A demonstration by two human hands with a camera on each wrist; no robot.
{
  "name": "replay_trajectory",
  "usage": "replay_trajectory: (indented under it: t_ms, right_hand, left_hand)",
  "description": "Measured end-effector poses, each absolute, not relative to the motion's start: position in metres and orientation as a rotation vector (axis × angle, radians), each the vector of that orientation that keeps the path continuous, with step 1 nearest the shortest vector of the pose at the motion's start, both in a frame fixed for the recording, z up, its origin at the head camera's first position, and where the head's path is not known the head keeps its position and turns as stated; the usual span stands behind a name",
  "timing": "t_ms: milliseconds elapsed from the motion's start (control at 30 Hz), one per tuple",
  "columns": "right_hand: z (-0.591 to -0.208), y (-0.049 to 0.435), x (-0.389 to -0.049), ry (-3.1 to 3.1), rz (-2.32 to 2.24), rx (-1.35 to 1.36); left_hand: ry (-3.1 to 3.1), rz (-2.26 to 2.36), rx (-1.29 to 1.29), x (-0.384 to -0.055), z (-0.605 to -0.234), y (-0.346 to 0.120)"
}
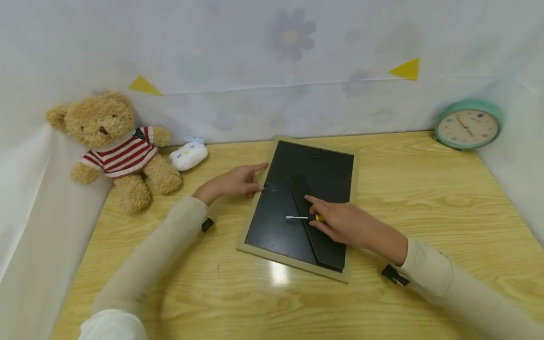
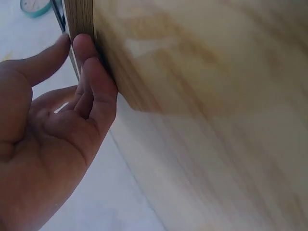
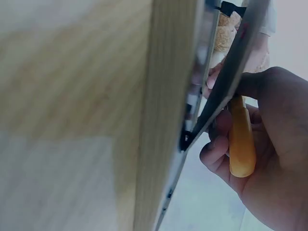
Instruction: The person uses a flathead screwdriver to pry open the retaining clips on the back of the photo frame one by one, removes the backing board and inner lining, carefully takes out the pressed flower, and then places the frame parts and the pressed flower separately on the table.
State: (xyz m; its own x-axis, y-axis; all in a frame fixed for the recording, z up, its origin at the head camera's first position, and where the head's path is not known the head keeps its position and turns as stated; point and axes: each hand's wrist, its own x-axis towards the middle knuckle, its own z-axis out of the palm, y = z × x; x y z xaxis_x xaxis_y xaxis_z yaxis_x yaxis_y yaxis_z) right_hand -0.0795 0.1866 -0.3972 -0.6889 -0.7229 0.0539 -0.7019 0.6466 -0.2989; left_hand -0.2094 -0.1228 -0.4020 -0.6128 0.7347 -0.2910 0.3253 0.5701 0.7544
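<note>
Screwdriver (image 1: 313,217) is sitting in our right hand (image 1: 340,219), whose fingers are wrapping its yellow handle (image 3: 242,144) while the index is resting on the stand (image 1: 331,252). Below that hand, the frame (image 1: 274,208) is lying back up on the counter (image 1: 204,283). To its left, our left hand (image 1: 238,181) is touching the frame's edge, thumb and index extending, clasping nothing. Beyond the left hand, a bear (image 1: 127,158) is sitting.
</note>
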Motion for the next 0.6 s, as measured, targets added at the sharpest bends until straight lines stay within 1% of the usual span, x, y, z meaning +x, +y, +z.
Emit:
replay_trajectory:
  t_ms: [233,600]
  right_hand:
    - [-0.405,0.188,-0.074,2.791,-0.471,-1.202]
    - [-0.402,0.193,-0.062,2.737,-0.537,-1.227]
  left_hand:
    - [2.234,0.855,0.847,-0.196,-0.4,-0.116]
    - [2.261,0.782,0.837,-0.167,-0.394,-0.114]
